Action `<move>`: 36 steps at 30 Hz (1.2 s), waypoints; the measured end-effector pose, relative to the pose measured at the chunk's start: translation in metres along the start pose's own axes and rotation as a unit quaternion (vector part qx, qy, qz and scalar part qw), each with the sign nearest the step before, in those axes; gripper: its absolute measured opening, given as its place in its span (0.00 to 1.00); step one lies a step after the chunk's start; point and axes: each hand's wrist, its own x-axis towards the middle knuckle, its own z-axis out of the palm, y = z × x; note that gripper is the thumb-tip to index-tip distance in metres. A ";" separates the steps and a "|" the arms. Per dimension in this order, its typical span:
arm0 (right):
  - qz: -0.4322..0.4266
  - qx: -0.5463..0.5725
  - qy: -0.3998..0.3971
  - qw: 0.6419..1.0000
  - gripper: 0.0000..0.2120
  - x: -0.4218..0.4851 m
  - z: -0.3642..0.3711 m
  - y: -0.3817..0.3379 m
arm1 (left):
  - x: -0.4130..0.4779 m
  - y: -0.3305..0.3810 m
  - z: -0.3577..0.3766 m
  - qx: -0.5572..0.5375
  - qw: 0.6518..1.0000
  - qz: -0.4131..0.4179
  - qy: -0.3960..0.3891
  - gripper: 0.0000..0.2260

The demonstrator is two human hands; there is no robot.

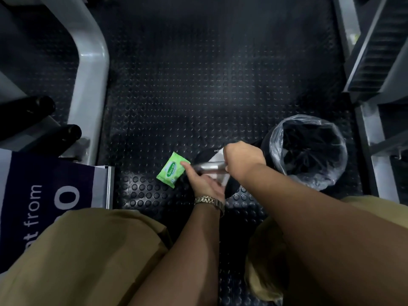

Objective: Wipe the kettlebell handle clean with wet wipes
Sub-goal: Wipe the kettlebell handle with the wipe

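Observation:
A black kettlebell [204, 154] stands on the studded rubber floor just ahead of my knees, its silvery handle [208, 168] lying crosswise. My right hand [242, 156] is closed in a fist over the handle's right end, and a white wet wipe [221, 181] shows above and below that fist, wrapped around the handle. My left hand [204, 184], with a gold watch on its wrist, reaches along the handle's left end with fingers stretched out; the fingertips lie beside a green pack of wet wipes [173, 169] flat on the floor. Whether the left palm touches the handle is hidden.
A black bin [309, 151] with a clear plastic liner stands right of the kettlebell. Grey gym machine frames rise at the left [92, 69] and right [366, 120]. A purple and white banner [50, 195] lies at the lower left. My khaki-clad knees fill the bottom.

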 end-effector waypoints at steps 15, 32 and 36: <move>0.022 0.054 -0.006 0.998 0.07 -0.002 0.004 0.005 | -0.011 -0.006 0.000 0.046 0.999 -0.026 0.007 0.60; 0.063 0.220 0.051 0.972 0.06 -0.013 0.034 0.020 | 0.000 -0.002 -0.005 -0.020 0.999 -0.021 -0.029 0.62; 0.070 0.225 0.063 0.970 0.08 -0.016 0.038 0.017 | -0.006 -0.016 -0.007 0.097 0.990 -0.024 -0.096 0.59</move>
